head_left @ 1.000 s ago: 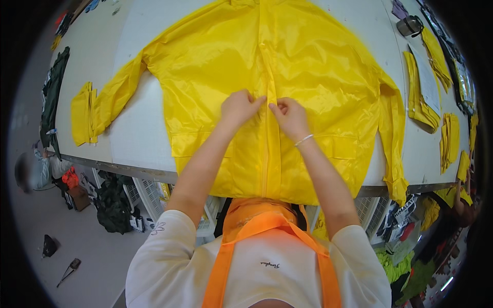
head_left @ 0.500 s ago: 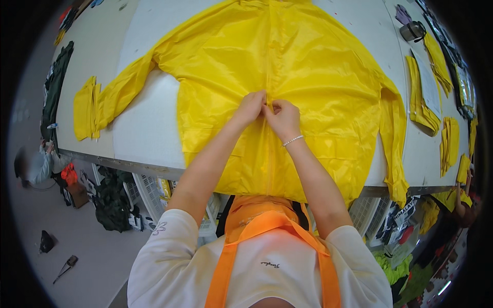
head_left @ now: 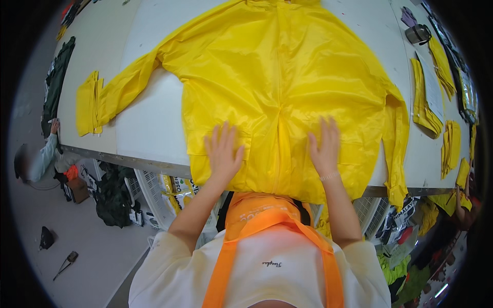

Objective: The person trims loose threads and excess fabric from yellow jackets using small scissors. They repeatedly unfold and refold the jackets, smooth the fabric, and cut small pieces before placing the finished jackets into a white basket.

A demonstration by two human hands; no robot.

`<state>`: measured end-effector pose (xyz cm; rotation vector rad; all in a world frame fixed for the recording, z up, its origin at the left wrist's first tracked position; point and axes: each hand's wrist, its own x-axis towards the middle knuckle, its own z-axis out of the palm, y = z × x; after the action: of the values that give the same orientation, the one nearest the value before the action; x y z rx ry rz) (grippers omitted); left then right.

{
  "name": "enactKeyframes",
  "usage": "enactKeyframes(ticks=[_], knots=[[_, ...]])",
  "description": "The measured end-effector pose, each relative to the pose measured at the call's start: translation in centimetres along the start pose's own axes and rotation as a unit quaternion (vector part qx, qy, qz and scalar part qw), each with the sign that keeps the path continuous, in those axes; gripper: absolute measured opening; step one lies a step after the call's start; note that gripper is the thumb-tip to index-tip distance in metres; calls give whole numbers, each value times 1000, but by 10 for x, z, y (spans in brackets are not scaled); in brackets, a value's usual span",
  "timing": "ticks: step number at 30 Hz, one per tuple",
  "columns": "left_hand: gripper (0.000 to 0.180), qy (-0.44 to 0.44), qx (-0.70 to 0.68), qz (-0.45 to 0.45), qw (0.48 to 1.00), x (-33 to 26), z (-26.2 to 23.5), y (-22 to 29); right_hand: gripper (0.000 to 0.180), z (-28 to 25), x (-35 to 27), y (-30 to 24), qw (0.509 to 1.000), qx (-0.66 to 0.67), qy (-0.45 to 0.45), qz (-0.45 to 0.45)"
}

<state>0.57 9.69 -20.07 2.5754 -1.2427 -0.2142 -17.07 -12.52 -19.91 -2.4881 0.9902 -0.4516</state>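
- Pressing flat, the left hand (head_left: 223, 149) and the right hand (head_left: 324, 146) lie palm down on the yellow raincoat (head_left: 280, 87), fingers spread apart and gripping nothing, one on each side of the central zip seam (head_left: 280, 133).
- Spread front-up on the white worktable (head_left: 149, 128), the raincoat has its hem hanging over the near edge and both sleeves stretched outward.
- Smoothing well here probably calls for even pressure from both palms, moving outward from the seam so wrinkles run toward the sides and the two front panels stay level.
- Keeping the hem square to the table edge would likely stop the slippery fabric from sliding off.
- A folded yellow piece (head_left: 87, 102) lies beside the left sleeve end.
- Stacks of folded yellow pieces (head_left: 426, 97) sit along the table's right side.
- White printed sacks (head_left: 177, 187), with dark and yellow markings, stand under the table.
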Motion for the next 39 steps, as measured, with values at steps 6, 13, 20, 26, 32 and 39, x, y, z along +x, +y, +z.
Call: enactKeyframes(ticks=[6, 13, 20, 26, 32, 39], knots=[[68, 16, 43, -42, 998, -8, 20, -48, 63, -3, -59, 75, 960, -250, -59, 107], [68, 80, 87, -7, 993, 114, 31, -73, 61, 35, 74, 105, 958, -266, 8, 106], [51, 26, -2, -33, 999, 144, 11, -1, 44, 45, 90, 30, 996, -71, 50, 10], [29, -116, -230, -88, 962, 152, 49, 42, 22, 64, 66, -44, 960, 213, -53, 174], [24, -164, -369, -115, 907, 159, 39, 41, 17, 66, 62, -58, 960, 212, -2, 185], [23, -86, -297, -31, 950, 159, 29, 45, 13, 66, 58, -55, 957, 207, 21, 199]])
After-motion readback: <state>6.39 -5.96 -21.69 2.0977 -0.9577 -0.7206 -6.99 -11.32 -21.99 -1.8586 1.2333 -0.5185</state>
